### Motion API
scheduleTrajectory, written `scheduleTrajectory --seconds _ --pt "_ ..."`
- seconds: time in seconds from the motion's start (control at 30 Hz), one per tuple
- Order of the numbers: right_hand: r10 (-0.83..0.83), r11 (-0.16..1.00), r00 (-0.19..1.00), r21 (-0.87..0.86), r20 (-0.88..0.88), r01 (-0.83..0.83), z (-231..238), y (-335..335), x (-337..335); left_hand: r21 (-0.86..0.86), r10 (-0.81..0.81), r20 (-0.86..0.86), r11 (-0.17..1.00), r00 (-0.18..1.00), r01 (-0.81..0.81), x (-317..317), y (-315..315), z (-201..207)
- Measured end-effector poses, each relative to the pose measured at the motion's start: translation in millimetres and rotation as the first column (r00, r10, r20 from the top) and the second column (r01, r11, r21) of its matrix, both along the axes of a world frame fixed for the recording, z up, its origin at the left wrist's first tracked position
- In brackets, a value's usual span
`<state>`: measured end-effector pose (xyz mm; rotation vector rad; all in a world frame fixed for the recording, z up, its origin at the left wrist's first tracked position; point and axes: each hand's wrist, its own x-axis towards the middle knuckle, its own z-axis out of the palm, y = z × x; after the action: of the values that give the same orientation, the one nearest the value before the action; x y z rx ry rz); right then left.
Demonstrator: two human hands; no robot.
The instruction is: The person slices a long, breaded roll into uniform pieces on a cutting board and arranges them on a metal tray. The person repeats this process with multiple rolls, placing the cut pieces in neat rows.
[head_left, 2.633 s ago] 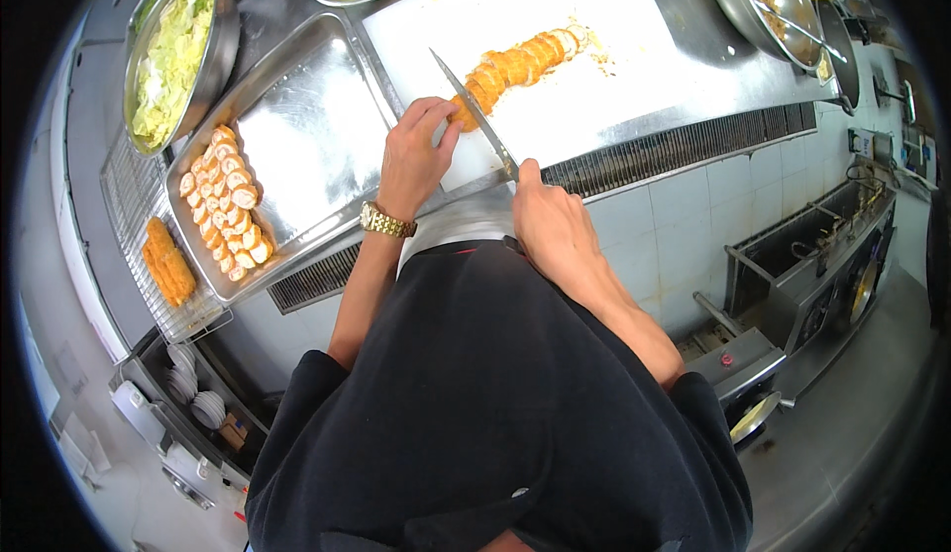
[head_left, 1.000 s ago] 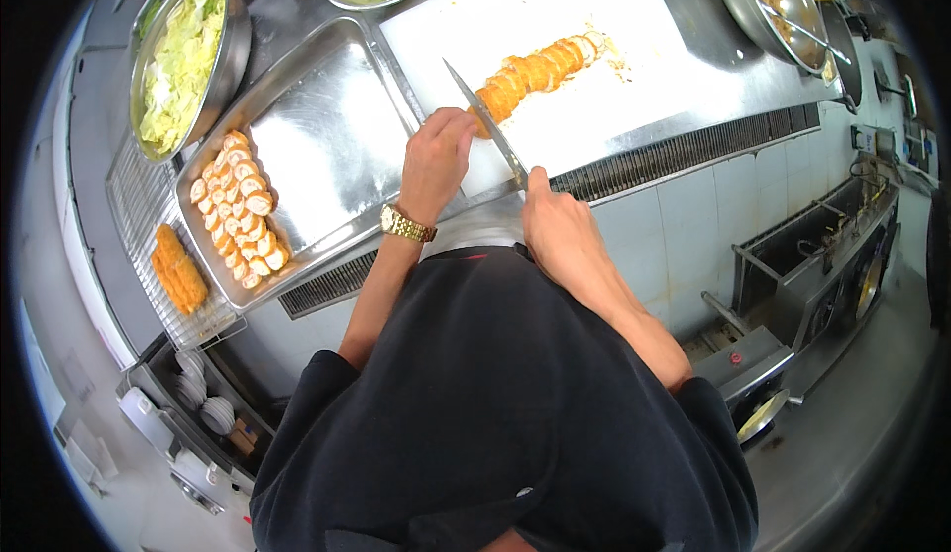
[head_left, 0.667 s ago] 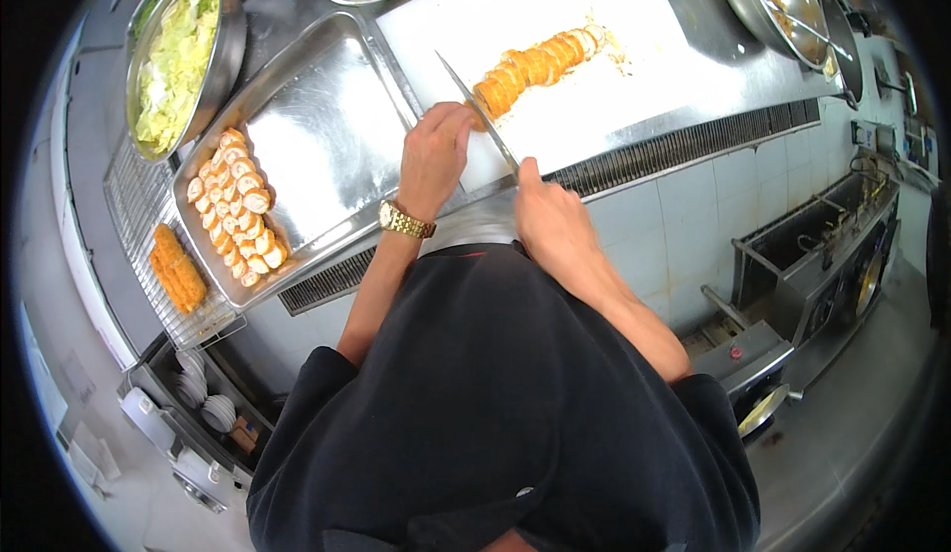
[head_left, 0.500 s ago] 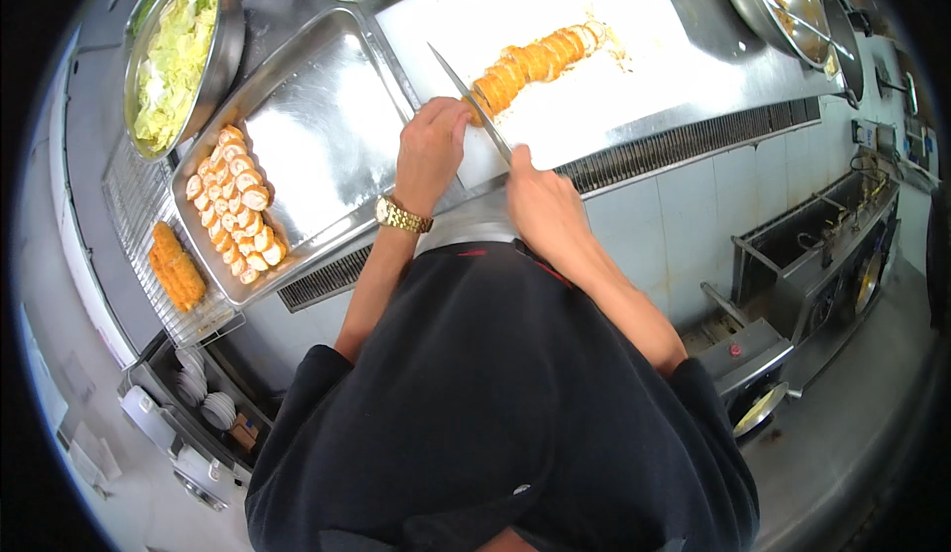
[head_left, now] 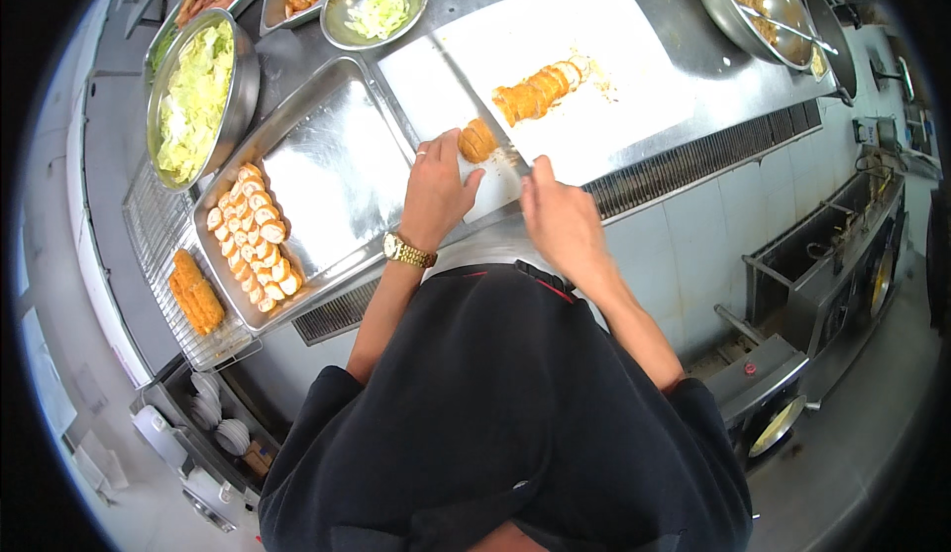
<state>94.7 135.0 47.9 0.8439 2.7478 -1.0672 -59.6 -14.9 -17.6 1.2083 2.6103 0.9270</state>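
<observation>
On the white cutting board (head_left: 614, 47) lies a golden-brown breaded roll (head_left: 535, 95), cut into slices that still sit in a row. A short group of slices (head_left: 477, 142) stands apart from it at the near left end. Between the two parts runs the blade of a knife (head_left: 485, 101), blurred by motion. My right hand (head_left: 565, 223) is closed on the knife's handle, which it mostly hides. My left hand (head_left: 439, 193) is open beside the short group, thumb spread away, fingertips right at the slices' left side. A gold watch is on my left wrist.
Left of the board, a steel tray (head_left: 342, 156) holds rows of pale-centred slices (head_left: 260, 235). Another breaded roll (head_left: 195, 293) rests on a wire rack (head_left: 149, 225). Bowls of chopped cabbage (head_left: 195, 101) and sliced greens (head_left: 376, 12) stand behind; a mixing bowl (head_left: 708, 7) is at far right.
The short group of slices has come away from the longer row toward the lower left. The knife now lies between them. My left thumb has spread away from the fingers.
</observation>
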Motion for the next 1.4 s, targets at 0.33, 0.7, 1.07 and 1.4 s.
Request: scheduleTrajectory --seconds 0.33,0.7,1.07,1.4 --pt "-0.398 0.851 0.913 0.407 0.09 0.331 -22 123 45 0.131 0.186 -0.051 0.975 0.981 -0.178 -25 -7 13" --pt "-0.348 0.85 0.926 0.466 0.147 0.246 -65 193 10 -0.127 0.183 -0.241 0.968 0.953 -0.218 -236 46 53" --pt "0.057 0.979 0.996 0.189 0.07 -0.069 -3 225 -89 0.057 0.294 -0.319 0.955 0.901 -0.292 -240 11 50" --pt "0.207 0.972 0.977 0.107 0.051 -0.212 -39 208 -88 -0.059 0.391 -0.228 0.908 0.892 -0.414 -314 -3 61"
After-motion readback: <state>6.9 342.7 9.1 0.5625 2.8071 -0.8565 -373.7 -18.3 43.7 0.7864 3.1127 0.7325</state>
